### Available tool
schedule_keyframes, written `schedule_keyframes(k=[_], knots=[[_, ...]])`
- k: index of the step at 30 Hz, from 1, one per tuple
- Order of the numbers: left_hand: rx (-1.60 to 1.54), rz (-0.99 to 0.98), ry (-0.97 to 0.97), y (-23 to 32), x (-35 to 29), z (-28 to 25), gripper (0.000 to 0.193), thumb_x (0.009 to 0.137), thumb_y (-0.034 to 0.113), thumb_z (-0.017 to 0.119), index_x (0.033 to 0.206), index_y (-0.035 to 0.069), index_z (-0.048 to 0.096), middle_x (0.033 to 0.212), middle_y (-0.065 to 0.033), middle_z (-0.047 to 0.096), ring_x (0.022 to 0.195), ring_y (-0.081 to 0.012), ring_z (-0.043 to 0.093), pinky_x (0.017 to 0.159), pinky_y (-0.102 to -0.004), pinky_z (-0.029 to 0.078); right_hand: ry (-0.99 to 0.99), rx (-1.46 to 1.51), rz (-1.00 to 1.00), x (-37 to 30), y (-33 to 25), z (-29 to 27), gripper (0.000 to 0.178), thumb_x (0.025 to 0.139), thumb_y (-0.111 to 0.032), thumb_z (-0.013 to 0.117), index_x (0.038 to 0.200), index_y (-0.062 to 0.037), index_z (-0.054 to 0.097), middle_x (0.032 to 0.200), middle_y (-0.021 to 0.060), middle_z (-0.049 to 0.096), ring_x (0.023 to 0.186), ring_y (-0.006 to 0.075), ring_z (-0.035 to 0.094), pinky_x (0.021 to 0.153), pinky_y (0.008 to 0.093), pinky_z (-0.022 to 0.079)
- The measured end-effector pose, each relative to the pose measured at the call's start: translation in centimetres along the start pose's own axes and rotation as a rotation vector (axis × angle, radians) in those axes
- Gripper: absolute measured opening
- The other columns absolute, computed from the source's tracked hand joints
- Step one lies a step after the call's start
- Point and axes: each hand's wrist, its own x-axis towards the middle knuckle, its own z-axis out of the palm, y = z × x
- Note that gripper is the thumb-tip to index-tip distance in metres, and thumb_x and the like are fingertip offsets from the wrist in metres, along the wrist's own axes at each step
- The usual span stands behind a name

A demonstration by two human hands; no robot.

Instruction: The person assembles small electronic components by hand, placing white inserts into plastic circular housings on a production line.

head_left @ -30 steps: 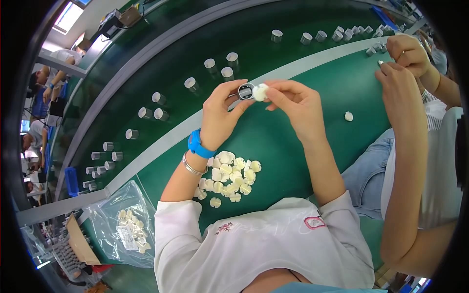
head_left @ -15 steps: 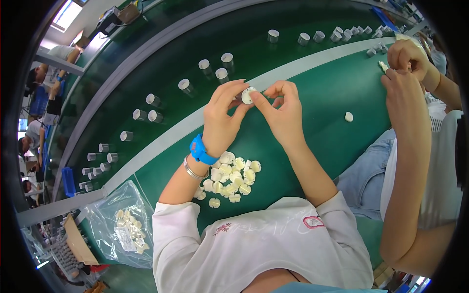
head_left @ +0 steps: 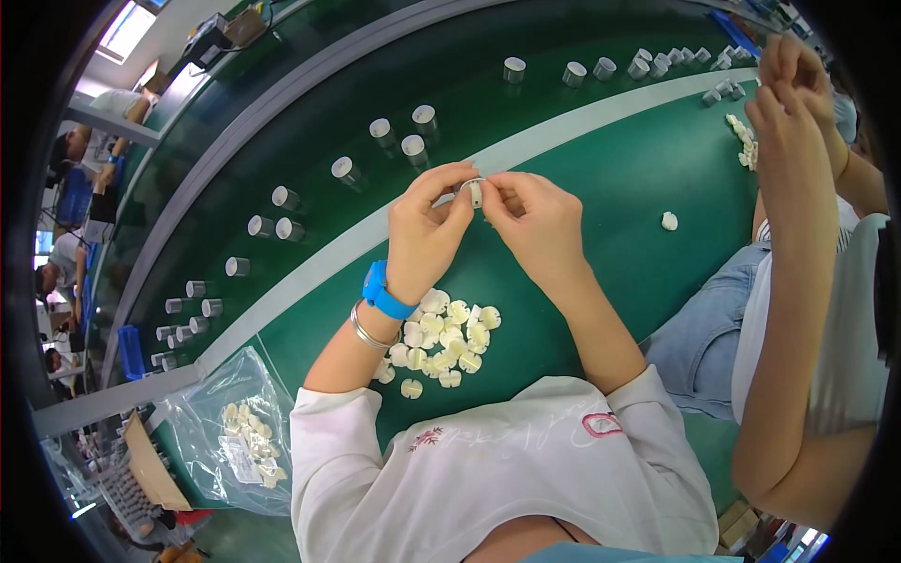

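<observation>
Left-hand grip [head_left: 427, 214] is closed on a small white-faced part [head_left: 476, 195], held over the green desk [head_left: 648, 183]. Right-hand grip [head_left: 537, 218] meets the part's right edge, fingertips drawn close; whether it pinches, I cannot tell. Loose white discs [head_left: 450, 340] lie heaped nearer the worker's white shirt [head_left: 507, 450]; metal cylinders [head_left: 414, 150] stand beyond both grips.

a bright window [head_left: 127, 30] sits at upper left by a pale wall [head_left: 175, 45], beyond the green worktable [head_left: 619, 192].

A blue bin [head_left: 129, 351] is sitting at the left, brown cardboard [head_left: 155, 462] is standing below it, and a bright window [head_left: 126, 32] is shining at upper left.
</observation>
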Motion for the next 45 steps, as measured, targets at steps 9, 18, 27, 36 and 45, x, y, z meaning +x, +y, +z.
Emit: schedule_keyframes(k=[9, 18, 27, 36, 45], knots=[[0.019, 0.023, 0.047, -1.5, 0.4, 0.7, 0.02, 0.078, -0.003, 0.056, 0.097, -0.002, 0.062, 0.108, -0.0131, 0.058, 0.091, -0.0176, 0.06, 0.075, -0.0275, 0.055, -0.116, 0.112, 0.154, 0.4, 0.4, -0.7, 0.011, 0.077, -0.005, 0.065, 0.083, 0.0037, 0.061, 0.073, 0.0088, 0.066, 0.063, 0.0133, 0.065, 0.057, 0.0214, 0.052], [0.096, -0.02, -0.054, -1.6, 0.6, 0.9, 0.028, 0.07, -0.006, 0.059, 0.098, -0.002, 0.062, 0.109, -0.0137, 0.057, 0.094, -0.0181, 0.06, 0.078, -0.0283, 0.054, -0.295, 0.066, 0.193, 1.1, 1.2, -2.1, 0.018, 0.074, -0.01, 0.068, 0.082, 0.0043, 0.061, 0.069, 0.0111, 0.066, 0.059, 0.0151, 0.065, 0.054, 0.0225, 0.051], [0.34, 0.167, -0.132, -1.2, 3.4, 0.3, 0.034, 0.067, -0.005, 0.065, 0.1, 0.003, 0.061, 0.097, -0.0115, 0.059, 0.086, -0.0206, 0.061, 0.075, -0.0286, 0.053, -0.297, -0.144, 0.217, 2.7, 1.3, -4.9, 0.031, 0.072, -0.019, 0.071, 0.091, 0.0019, 0.059, 0.069, 0.0098, 0.063, 0.058, 0.0164, 0.061, 0.054, 0.0264, 0.048], [0.725, 0.25, 0.085, -6.5, 15.4, 2.1, 0.033, 0.07, 0.02, 0.072, 0.096, 0.003, 0.061, 0.087, -0.0165, 0.064, 0.082, -0.0317, 0.062, 0.074, -0.0347, 0.049, -0.908, 0.052, 0.044, -4.7, 2.2, -5.9, 0.039, 0.066, -0.009, 0.073, 0.102, -0.0047, 0.058, 0.102, 0.0083, 0.05, 0.093, 0.0242, 0.052, 0.077, 0.0314, 0.046], [1.066, -0.079, -0.035, -7.4, 14.9, 1.9, 0.036, 0.076, 0.018, 0.065, 0.103, -0.002, 0.051, 0.097, -0.026, 0.059, 0.095, -0.0407, 0.055, 0.08, -0.0422, 0.047, -0.749, 0.034, -0.074, -5.0, 3.4, -5.7, 0.015, 0.073, -0.009, 0.066, 0.085, -0.0052, 0.059, 0.089, 0.0073, 0.053, 0.082, 0.0243, 0.056, 0.071, 0.0331, 0.047]])
